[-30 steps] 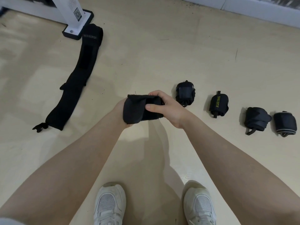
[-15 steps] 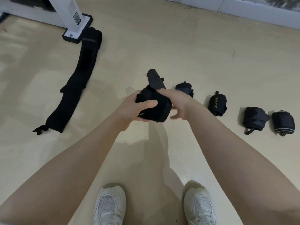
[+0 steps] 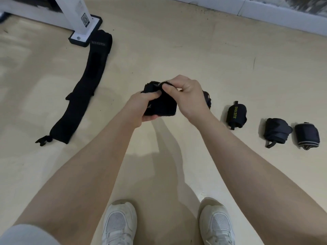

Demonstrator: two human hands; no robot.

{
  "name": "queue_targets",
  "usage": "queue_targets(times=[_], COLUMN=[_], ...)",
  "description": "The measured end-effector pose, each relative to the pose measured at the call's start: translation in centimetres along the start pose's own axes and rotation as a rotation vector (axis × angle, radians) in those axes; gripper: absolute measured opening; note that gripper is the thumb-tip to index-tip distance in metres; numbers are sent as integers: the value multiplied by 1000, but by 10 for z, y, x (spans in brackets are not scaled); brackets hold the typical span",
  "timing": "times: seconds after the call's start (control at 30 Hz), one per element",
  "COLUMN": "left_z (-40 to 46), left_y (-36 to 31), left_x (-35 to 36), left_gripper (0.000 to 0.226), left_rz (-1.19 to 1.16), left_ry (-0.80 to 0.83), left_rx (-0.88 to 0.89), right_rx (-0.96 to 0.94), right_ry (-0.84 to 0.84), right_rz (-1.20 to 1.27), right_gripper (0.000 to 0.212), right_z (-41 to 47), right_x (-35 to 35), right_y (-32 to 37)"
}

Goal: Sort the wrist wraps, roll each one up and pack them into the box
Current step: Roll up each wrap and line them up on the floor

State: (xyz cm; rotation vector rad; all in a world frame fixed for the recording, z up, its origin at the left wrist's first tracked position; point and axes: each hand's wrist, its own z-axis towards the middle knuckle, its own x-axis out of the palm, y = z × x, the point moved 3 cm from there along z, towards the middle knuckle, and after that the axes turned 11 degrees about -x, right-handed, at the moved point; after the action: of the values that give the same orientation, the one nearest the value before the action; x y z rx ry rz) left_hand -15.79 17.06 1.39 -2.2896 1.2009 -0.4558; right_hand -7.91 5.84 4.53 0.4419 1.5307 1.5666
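Head view shows the loose tail that stood up a moment ago is now folded down; the right hand (image 3: 185, 96) fingers pinch it onto the wrist wrap (image 3: 160, 106), the left hand (image 3: 141, 106) clasping the roll above the floor (image 3: 177, 50); rolling looks nearly finished.

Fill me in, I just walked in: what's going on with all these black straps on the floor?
A person is rolling a black wrist wrap: left hand grips the roll, right hand pinches its end. Rolled wraps line the floor to the right; one long wrap lies unrolled. No box in view.
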Motion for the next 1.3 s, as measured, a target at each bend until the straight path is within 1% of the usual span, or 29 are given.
queue_targets(times=[0.07, 0.13, 0.23, 0.3, 0.33, 0.4, 0.43, 0.47, 0.5, 0.57, 0.63, 0.7, 0.73, 0.77, 0.8, 0.83, 0.87, 0.9, 0.93, 0.97, 1.0, 1.03, 1.07, 1.13, 1.23, 1.3], left_z=[0, 0, 2, 2, 2, 3, 3, 4, 5, 9, 17, 21, 21, 22, 22, 26, 29, 35, 39, 46, 52, 60, 68, 84, 111, 130], left_y=[0, 0, -1, -3, -5, -13, -16, -17, -16, -12, -8, -8, -10, -14, -19, -24, -28, -30, -30, -29, -27, -24, -21, -16, -6, 5], left_x=[0, -2, -7, -7, -6, -4, -3, -1, 1, 7, 12, 16, 18, 19, 19, 18, 16, 15, 16, 16, 16, 16, 17, 20, 22, 24], left_gripper=[17, 17, 25, 28, 29, 31, 28, 25, 23, 28, 33, 34, 36, 40, 44, 47, 47, 47, 46, 48, 51, 54, 53, 40, 25, 26], left_rz=[-108, -183, -308, -319, -287, -201, -161, -136, -132, -132, -85, -41, -16, 31, 117, 227, 306, 348, 364, 360, 346, 321, 284, 221, 135, 87], left_ry=[57, 125, 160, 147, 137, 108, 89, 67, 49, 4, -88, -131, -120, -105, -94, -91, -85, -64, -31, -2, 10, 22, 39, 47, -98, -153], left_rx=[-117, -198, -244, -242, -218, -155, -132, -121, -120, -111, -71, -67, -87, -96, -82, -37, 21, 70, 95, 102, 102, 92, 85, 132, 187, 172], right_rx=[-115, -202, -331, -401, -431, -472, -481, -481, -481, -525, -552, -527, -459, -330, -145, 54, 234, 352, 428, 498, 558, 606, 626, 623, 666, 712], right_ry=[54, 127, 169, 204, 254, 370, 380, 350, 290, 162, 115, 92, 97, 111, 115, 77, 22, -47, -101, -106, -72, -18, 29, 22, -77, -111], right_rz=[-134, -244, -377, -446, -488, -652, -776, -896, -986, -1044, -1101, -1161, -1134, -1032, -844, -597, -287, 50, 365, 640, 836, 938, 955, 839, 639, 539], right_gripper=[18, 23, 28, 34, 45, 79, 92, 96, 92, 75, 61, 55, 53, 53, 53, 53, 52, 49, 45, 39, 33, 28, 26, 26, 33, 35], right_z=[-6, -11, -12, -15, -18, -27, -31, -32, -32, -27, -20, -11, -7, -4, -3, -3, -5, -7, -9, -9, -8, -5, -1, 9, 20, 24], right_x=[10, 14, 16, 18, 21, 26, 27, 28, 29, 30, 34, 33, 30, 25, 21, 16, 12, 11, 11, 12, 13, 13, 13, 13, 19, 26], right_y=[-7, -13, -16, -21, -25, -36, -40, -44, -46, -50, -53, -56, -58, -59, -63, -70, -77, -83, -88, -95, -99, -103, -106, -118, -144, -163])
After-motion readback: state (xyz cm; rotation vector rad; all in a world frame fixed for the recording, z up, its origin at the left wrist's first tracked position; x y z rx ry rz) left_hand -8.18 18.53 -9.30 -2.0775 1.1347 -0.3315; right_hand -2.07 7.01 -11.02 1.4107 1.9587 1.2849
